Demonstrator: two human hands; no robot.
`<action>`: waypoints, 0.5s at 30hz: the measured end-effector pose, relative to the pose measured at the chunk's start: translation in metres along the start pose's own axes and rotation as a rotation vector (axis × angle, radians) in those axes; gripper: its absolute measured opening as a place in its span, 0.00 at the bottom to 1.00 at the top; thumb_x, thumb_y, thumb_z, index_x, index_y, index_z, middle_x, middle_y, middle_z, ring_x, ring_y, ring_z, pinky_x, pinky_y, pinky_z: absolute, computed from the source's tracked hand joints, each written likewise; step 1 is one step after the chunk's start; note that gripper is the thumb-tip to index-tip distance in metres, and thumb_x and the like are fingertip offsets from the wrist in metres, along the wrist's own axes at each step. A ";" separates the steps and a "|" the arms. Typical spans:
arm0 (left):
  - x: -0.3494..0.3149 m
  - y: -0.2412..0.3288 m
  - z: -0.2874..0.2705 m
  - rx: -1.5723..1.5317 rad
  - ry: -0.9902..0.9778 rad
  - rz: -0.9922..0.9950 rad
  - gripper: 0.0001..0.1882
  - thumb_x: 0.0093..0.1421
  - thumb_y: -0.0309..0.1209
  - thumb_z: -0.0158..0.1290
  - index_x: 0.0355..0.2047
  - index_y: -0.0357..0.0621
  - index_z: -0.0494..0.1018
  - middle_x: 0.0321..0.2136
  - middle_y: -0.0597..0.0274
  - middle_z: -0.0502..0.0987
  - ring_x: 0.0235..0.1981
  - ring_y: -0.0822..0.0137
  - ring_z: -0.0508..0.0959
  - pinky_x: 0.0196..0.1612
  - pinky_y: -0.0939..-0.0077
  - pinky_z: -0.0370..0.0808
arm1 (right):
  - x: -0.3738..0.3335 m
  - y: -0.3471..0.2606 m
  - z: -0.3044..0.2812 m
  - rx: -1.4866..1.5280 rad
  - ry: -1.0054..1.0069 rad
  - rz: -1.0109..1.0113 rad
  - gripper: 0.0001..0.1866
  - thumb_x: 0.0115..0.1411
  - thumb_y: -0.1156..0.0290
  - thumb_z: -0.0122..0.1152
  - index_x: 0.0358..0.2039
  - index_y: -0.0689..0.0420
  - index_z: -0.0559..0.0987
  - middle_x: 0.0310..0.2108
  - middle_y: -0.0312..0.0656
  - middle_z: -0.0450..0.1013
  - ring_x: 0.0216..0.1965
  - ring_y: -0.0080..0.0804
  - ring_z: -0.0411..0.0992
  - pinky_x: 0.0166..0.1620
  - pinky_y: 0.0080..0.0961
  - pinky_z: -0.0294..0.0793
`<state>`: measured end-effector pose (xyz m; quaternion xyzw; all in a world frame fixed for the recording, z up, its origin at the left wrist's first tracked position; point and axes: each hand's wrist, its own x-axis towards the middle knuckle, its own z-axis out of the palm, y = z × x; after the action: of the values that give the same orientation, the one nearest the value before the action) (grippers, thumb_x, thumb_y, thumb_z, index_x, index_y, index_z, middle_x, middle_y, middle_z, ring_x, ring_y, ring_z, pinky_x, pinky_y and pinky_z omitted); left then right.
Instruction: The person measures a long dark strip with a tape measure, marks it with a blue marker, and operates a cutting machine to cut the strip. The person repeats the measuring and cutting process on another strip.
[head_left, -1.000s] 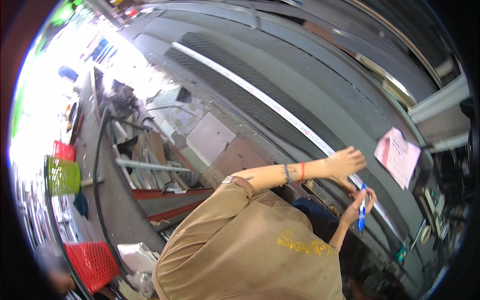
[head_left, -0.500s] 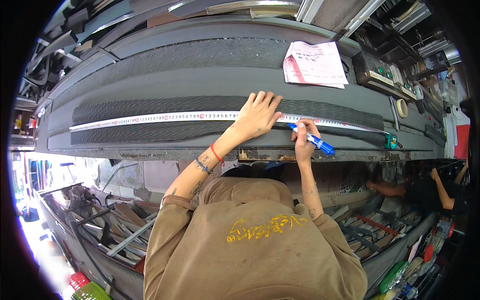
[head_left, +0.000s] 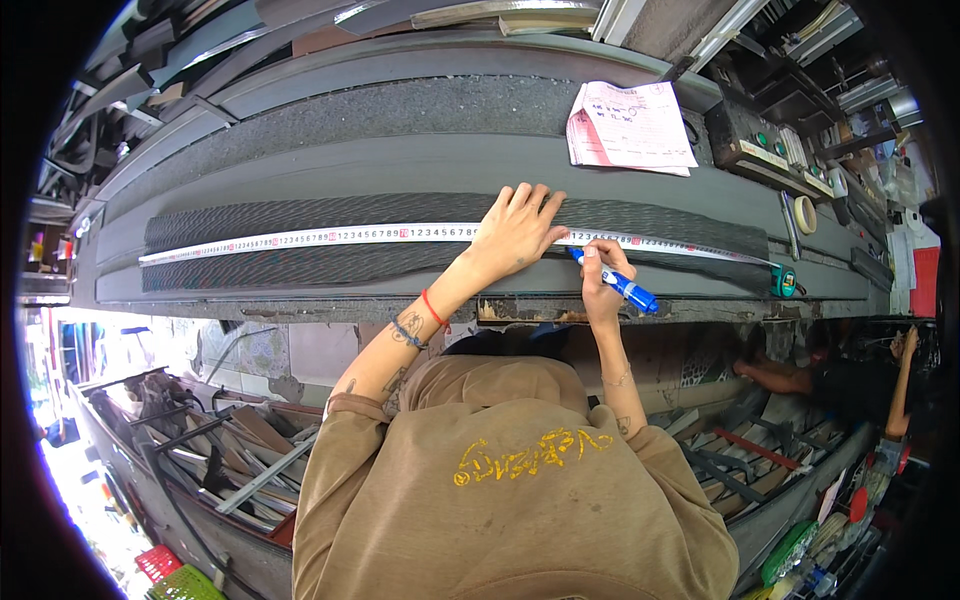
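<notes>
A long strip of dark pleated mesh (head_left: 330, 212) lies along the grey bench. A white tape measure blade (head_left: 360, 235) stretches over it lengthwise, coming from a teal tape case (head_left: 786, 281) at the right end. My left hand (head_left: 515, 232) presses flat on the blade and mesh with its fingers spread. Just right of it, my right hand (head_left: 606, 275) is closed around a blue marker (head_left: 630, 291). The marker's tip points up and left, close to the lower edge of the blade by my left thumb; whether it touches cannot be seen.
Pink and white paper slips (head_left: 632, 125) lie on the bench behind my hands. At the right are a control box (head_left: 755, 145) with green buttons and a tape roll (head_left: 805, 214). Metal offcuts (head_left: 255, 440) fill racks behind me. Another person's arm (head_left: 902, 380) shows at far right.
My right hand and the marker have shifted slightly left, toward my left thumb. My left hand stays in place on the tape. The other person's arm at far right has moved.
</notes>
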<state>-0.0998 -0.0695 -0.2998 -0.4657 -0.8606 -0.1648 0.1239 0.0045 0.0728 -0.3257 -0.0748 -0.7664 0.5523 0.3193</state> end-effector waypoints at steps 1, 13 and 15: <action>0.000 0.000 0.000 0.003 0.001 0.000 0.25 0.62 0.45 0.47 0.53 0.39 0.66 0.43 0.55 0.70 0.41 0.60 0.67 0.45 0.67 0.64 | 0.000 0.000 0.000 -0.010 0.001 -0.007 0.10 0.60 0.68 0.56 0.28 0.63 0.74 0.16 0.35 0.70 0.17 0.15 0.65 0.21 0.15 0.60; 0.001 0.000 0.000 0.008 0.040 0.019 0.25 0.62 0.45 0.47 0.51 0.37 0.68 0.41 0.54 0.71 0.39 0.61 0.68 0.42 0.68 0.65 | -0.001 0.002 -0.005 0.119 -0.017 0.113 0.10 0.58 0.70 0.57 0.27 0.65 0.75 0.19 0.40 0.73 0.21 0.22 0.71 0.27 0.19 0.69; 0.002 0.000 0.000 0.009 0.064 0.029 0.26 0.62 0.46 0.47 0.50 0.36 0.69 0.40 0.54 0.71 0.39 0.61 0.68 0.42 0.68 0.65 | -0.002 0.001 -0.006 0.093 -0.024 0.158 0.11 0.58 0.70 0.57 0.27 0.66 0.75 0.19 0.40 0.73 0.21 0.22 0.71 0.27 0.19 0.69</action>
<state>-0.1011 -0.0684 -0.2990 -0.4719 -0.8502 -0.1739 0.1556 0.0091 0.0773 -0.3261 -0.1135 -0.7354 0.6117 0.2685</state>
